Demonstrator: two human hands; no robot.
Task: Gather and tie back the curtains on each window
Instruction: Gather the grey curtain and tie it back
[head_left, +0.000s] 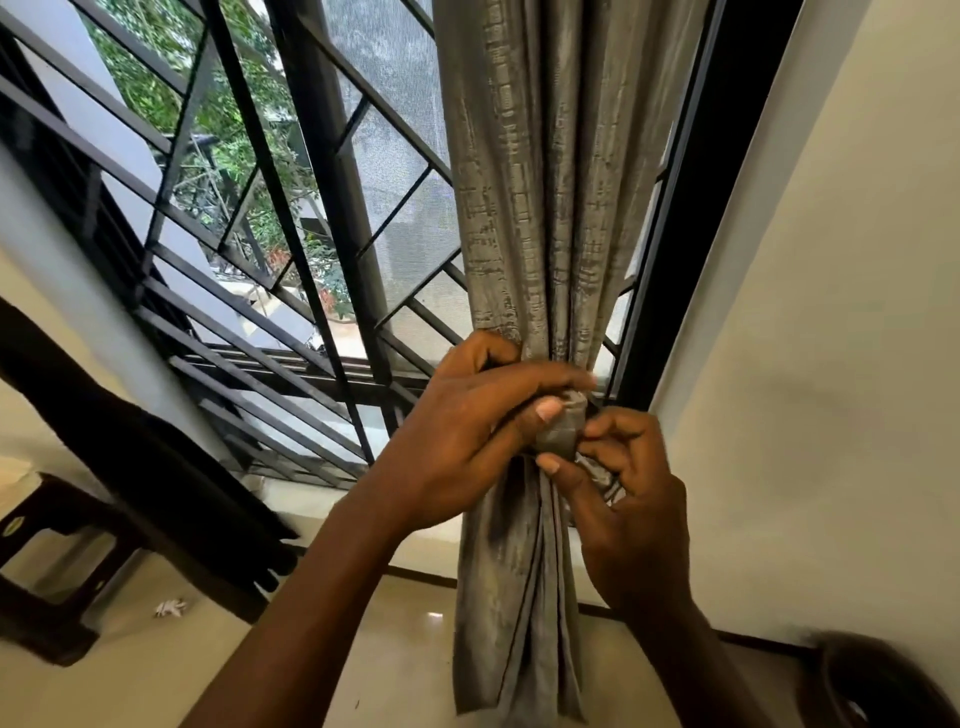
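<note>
Both hands around bunched, streaky grey curtain

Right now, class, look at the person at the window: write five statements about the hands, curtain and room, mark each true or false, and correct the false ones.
1. Both hands work at the curtain's gathered waist. True: the left hand and right hand meet there.
2. The curtain is spread across the whole window. False: it is bunched near the right side of the frame.
3. The tie band is grey fabric like the curtain. True.
4. The window has a plain pane with no bars. False: a dark grille crosses it.
5. A dark stool stands on the floor at the left. True.
</note>
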